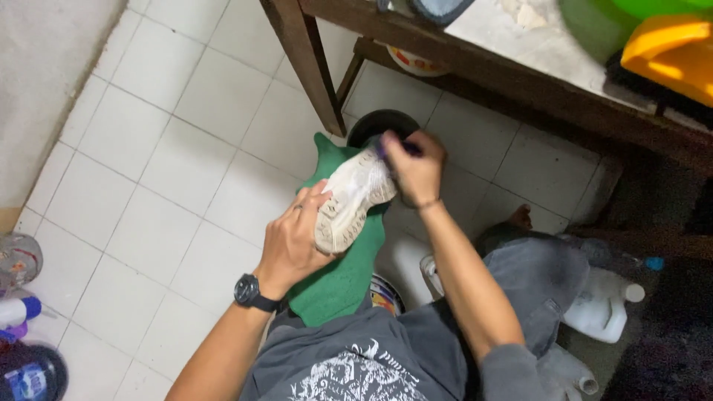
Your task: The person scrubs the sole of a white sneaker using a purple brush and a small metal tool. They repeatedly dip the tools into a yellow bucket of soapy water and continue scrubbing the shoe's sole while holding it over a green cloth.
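The left hand [293, 241] is clamped around the heel end of a white shoe [350, 197] held sole-up over a green cloth [342, 278], its long axis running up toward the right hand [416, 171], which grips a dark brush [394, 147] at the toe.

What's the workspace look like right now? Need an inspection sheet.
Surface: white tiled floor; green cloth under the work.
Job's things: worn white shoe, sole up, over the cloth; black bucket just beyond.
Clutter: white jug at right; bottles at left edge.
Grippers: left hand grips the shoe; right hand holds a purple-handled tool, most likely a brush, at the shoe's end.
Cables: nothing seen.
Surroundings: wooden table above, with yellow and green plastic items on it.
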